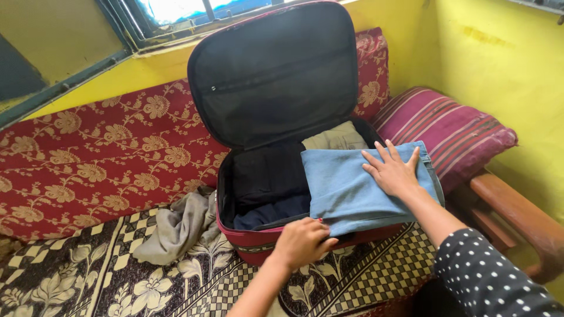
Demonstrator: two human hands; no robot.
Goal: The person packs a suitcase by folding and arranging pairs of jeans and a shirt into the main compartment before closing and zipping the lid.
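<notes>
An open red suitcase (pixel 258 243) with a black lining lies on the sofa seat, its lid (pixel 276 70) propped against the backrest. A folded light-blue garment (pixel 346 188) rests across its right half. My right hand (pixel 392 170) lies flat on top of this garment, fingers spread. My left hand (pixel 301 240) grips the garment's near edge at the suitcase's front rim. Under the blue piece sits a folded beige garment (pixel 335 139). Dark clothes (pixel 267 194) fill the left half.
A crumpled grey cloth (pixel 179 226) lies on the patterned seat cover left of the suitcase. A striped maroon pillow (pixel 452 132) leans at the right, by the wooden armrest (pixel 517 217). Red floral backrest cushions and a window are behind.
</notes>
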